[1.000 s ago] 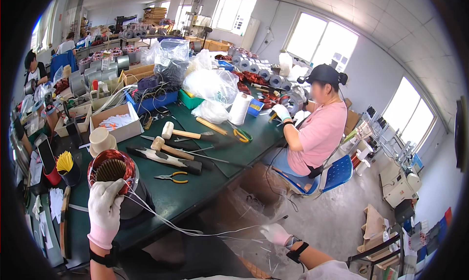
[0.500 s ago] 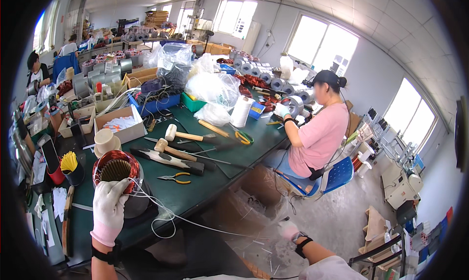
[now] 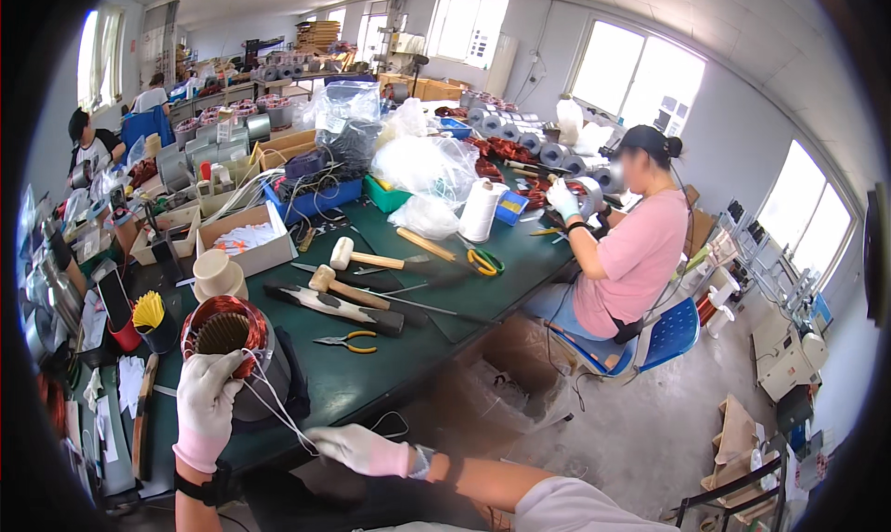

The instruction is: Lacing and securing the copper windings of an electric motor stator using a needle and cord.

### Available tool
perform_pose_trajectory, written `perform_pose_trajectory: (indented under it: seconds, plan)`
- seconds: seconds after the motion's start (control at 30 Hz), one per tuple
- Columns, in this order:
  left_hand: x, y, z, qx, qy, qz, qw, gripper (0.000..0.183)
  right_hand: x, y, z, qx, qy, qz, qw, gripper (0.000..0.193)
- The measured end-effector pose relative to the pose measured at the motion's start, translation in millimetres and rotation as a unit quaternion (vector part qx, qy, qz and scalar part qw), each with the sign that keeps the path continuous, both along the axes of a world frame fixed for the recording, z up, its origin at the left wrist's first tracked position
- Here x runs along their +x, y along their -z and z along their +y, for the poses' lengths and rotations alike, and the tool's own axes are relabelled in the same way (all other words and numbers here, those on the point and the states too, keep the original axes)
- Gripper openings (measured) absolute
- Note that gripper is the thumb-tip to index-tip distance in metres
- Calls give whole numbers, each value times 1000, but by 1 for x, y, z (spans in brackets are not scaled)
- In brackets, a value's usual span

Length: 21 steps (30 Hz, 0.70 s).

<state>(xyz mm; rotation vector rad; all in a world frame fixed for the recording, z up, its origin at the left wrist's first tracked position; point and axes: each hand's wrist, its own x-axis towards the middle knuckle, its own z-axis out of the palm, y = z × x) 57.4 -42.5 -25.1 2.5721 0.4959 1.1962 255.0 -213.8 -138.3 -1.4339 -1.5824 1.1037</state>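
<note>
A motor stator with reddish copper windings round its top stands upright at the table's near left edge. My left hand, in a white glove, rests at the near rim of the windings. Its thumb and fingers are pinched on white cord where it meets the coil. From there, strands of cord run down to my right hand, gloved too, whose fingertips are closed on them beyond the table edge. A loose loop of cord shows behind the right hand. The fingertips partly hide the coil's near side.
Two mallets, dark wooden bars, yellow-handled pliers and green-handled scissors lie on the green table. A white thread spool stands farther back. At right, a co-worker sits on a blue chair.
My right hand has come leftward toward the stator, and the cord once stretched far right now runs short between both hands. My left hand stays at the coil. The view has shifted slightly.
</note>
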Motion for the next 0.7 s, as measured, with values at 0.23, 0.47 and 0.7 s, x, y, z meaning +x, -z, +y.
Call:
perform_pose_trajectory:
  seconds: [0.23,0.47,0.7]
  plan:
    - [-14,-2,0,15,5,19,1000,42,69,23,-123,-50,171,-98,979,34]
    - [6,-2,0,26,10,12,1000,42,93,3,-192,-64,350,339,871,22]
    - [-3,-3,2,25,12,21,999,41,97,30,-176,-29,359,46,932,23]
